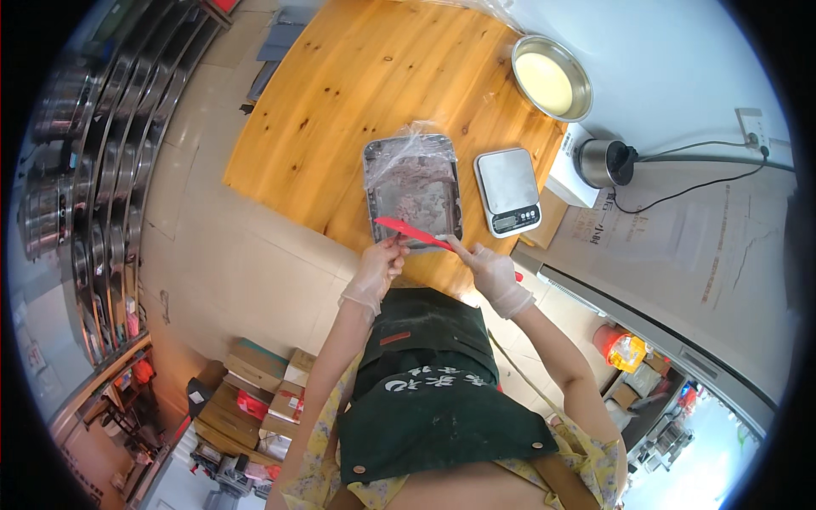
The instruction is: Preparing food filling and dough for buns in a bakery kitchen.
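Lining the left side, a rack (115,170) of metal pans stands beyond a strip of pale floor, well apart from the wooden counter (297,127). On the counter's near part sits a metal tray (368,183) holding a purplish-grey mash (421,174), with crumpled clear film (395,157) over its far end. The left hand (378,268), in a clear glove, is at the tray's near left corner; its fingers are drawn together just beside the blade of a red spatula (408,231), but I cannot tell whether this grip pinches it. The spatula slants across the near edge of the tray, blade toward the left. The right hand (493,272), gloved too, has its grip wrapped round the handle, whose end pokes out beyond the palm. Handling it well, I judge, means keeping that hold firm but the wrist loose, steering from the finger laid along the handle, keeping the left fingertips off the blade's edge, and not catching the film. Right of the tray, near but apart, lies a kitchen scale (508,183); past it, a steel bowl (582,89) of something pale yellow and a metal pot (600,163).
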`<state>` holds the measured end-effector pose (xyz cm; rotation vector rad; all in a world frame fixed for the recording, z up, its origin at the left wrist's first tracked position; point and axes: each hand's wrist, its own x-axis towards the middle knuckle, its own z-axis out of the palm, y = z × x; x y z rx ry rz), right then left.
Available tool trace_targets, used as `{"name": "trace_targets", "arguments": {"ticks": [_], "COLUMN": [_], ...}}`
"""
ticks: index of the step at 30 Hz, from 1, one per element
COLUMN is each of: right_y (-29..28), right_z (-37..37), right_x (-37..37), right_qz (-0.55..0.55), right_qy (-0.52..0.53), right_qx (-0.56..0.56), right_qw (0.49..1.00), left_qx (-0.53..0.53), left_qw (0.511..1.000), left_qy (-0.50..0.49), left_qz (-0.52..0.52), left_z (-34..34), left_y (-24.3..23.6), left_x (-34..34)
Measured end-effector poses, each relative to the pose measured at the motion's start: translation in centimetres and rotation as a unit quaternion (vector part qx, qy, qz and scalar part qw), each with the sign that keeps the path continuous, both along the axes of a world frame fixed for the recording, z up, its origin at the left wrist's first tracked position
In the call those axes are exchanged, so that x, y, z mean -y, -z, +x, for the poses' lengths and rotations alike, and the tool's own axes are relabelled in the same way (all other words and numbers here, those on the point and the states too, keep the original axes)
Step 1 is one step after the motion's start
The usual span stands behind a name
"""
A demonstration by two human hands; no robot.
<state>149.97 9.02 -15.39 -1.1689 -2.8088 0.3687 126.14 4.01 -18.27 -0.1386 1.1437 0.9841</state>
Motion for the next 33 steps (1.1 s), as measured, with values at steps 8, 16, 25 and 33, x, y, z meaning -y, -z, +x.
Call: {"name": "trace_targets", "arguments": {"ticks": [8, 16, 25, 33], "right_y": [-0.4, 0.6, 4.0, 0.6], "right_z": [-2.3, -2.5, -0.3, -2.0], "right_x": [1.4, 3.3, 3.2, 5.1], "right_qz": [0.022, -0.038, -0.049, -0.069], "right_qy": [0.038, 0.051, 0.159, 0.127], "right_qx": [0.024, 0.074, 0.033, -0.046], "right_qw": [0.999, 0.995, 0.986, 0.988], "left_qx": [0.0, -0.058, -0.124, -0.086], "left_qw": [1.0, 0.998, 0.992, 0.996], "left_qy": [0.0, -0.001, 0.032, 0.009], "left_qz": [-0.012, -0.028, -0.016, 0.021], "left_z": [-1.5, -0.4, -0.1, 0.1], "left_y": [-0.6, 0.5, -0.5, -0.5], "left_x": [1.1, 2.4, 2.2, 1.9]}}
